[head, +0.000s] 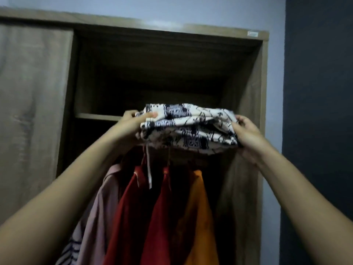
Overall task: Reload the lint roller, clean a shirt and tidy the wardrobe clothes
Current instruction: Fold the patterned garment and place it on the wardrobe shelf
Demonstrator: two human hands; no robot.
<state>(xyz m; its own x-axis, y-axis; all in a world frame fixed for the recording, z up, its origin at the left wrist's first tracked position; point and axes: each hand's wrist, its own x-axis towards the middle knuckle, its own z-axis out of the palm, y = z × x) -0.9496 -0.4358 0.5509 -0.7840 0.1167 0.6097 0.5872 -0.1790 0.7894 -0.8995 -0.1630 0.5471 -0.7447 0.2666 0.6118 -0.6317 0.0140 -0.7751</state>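
A folded white cloth with a dark blue pattern [188, 126] is held up in front of the open wardrobe, at the height of its upper shelf [97, 117]. My left hand [133, 123] grips the cloth's left end, thumb on top. My right hand [246, 132] grips its right end. A thin white cord hangs down from the bundle's underside. The lint roller is not in sight.
Below the bundle hang a pale pink garment [107, 197], two dark red ones [133, 217] and an orange one [198, 217]. The wardrobe's sliding door [32, 111] covers the left half. A dark blue wall [319, 131] stands at the right.
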